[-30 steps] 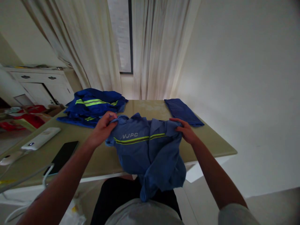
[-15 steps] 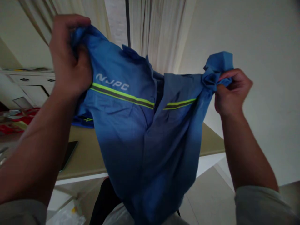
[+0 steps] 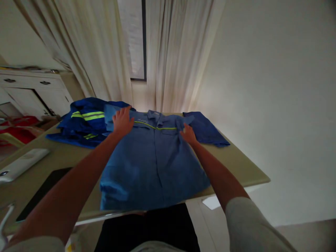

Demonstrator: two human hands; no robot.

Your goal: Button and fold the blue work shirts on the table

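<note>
The raised shirt (image 3: 141,157) now lies spread across the table (image 3: 241,169).

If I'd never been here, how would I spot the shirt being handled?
Find the table by the long curtains. Spread across its middle, collar toward the curtains, lies the shirt. Unlike the darker bundle on the left and folded dark cloth on the right, it is lighter blue with a thin yellow-green chest stripe.

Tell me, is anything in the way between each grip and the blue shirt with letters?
Nothing visible is: the left grip and right grip both appear to be right on the blue shirt, near its sleeves.
</note>
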